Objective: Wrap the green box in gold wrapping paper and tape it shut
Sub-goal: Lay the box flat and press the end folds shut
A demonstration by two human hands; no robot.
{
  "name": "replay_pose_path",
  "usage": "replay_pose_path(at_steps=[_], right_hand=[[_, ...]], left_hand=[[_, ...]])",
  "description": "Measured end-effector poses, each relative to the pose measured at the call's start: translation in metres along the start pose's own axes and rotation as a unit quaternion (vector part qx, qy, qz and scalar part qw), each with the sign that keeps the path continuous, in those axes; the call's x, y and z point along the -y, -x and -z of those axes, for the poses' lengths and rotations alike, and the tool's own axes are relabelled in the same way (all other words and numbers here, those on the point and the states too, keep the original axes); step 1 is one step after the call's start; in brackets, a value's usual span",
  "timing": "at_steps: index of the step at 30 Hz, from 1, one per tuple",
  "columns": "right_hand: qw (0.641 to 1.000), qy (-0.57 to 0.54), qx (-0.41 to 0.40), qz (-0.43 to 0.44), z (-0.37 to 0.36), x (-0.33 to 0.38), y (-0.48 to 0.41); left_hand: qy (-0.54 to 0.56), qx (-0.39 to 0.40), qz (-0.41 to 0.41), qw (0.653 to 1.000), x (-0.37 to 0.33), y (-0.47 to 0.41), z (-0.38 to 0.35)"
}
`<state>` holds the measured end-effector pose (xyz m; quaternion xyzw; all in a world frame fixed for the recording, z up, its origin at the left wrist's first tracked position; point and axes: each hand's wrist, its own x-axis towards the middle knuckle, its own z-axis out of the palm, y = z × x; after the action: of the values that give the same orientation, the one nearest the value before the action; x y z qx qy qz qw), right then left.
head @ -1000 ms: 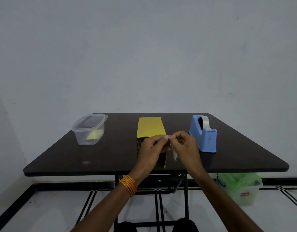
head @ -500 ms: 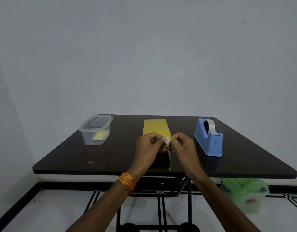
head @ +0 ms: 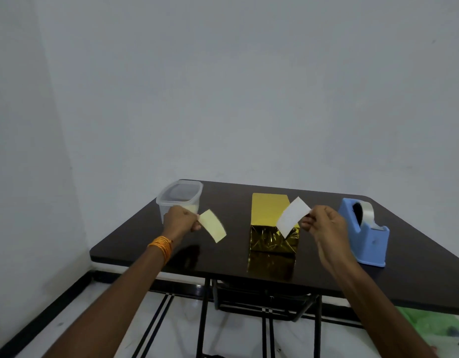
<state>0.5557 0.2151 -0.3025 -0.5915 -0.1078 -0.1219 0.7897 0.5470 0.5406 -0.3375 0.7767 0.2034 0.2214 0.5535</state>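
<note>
The gold-wrapped box (head: pixel 273 239) stands mid-desk (head: pixel 145 244), fully covered. Our left hand (head: pixel 180 220) grip pinches a yellow strip (head: pixel 213 226). Our right hand (head: pixel 324 226) pinches a white strip (head: pixel 291 219). We judge only final sealing remains.

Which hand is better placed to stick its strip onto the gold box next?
Probably the right hand. It pinches a white strip that overlaps the gold-wrapped box in this view, near its front top edge. The left hand pinches a yellowish strip off to the side, by the clear container.
</note>
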Motion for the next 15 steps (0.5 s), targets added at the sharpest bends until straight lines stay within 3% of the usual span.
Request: replay_pose_path(at_steps=[3, 5, 10, 15], right_hand=[[1.0, 0.023, 0.008, 0.003, 0.002, -0.004, 0.0], [0.999, 0.044, 0.017, 0.008, 0.003, -0.006, 0.0], [0.99, 0.121, 0.034, 0.062, -0.005, -0.002, 0.004], [0.98, 0.154, 0.06, 0.108, -0.015, 0.009, 0.009]], left_hand=[[-0.048, -0.005, 0.021, 0.999, 0.018, -0.012, -0.004], [-0.121, -0.014, -0.017, 0.992, 0.019, -0.01, -0.009], [-0.346, -0.109, -0.198, 0.911, 0.002, 0.007, -0.019], [-0.411, -0.137, -0.2, 0.879, -0.005, 0.011, -0.021]])
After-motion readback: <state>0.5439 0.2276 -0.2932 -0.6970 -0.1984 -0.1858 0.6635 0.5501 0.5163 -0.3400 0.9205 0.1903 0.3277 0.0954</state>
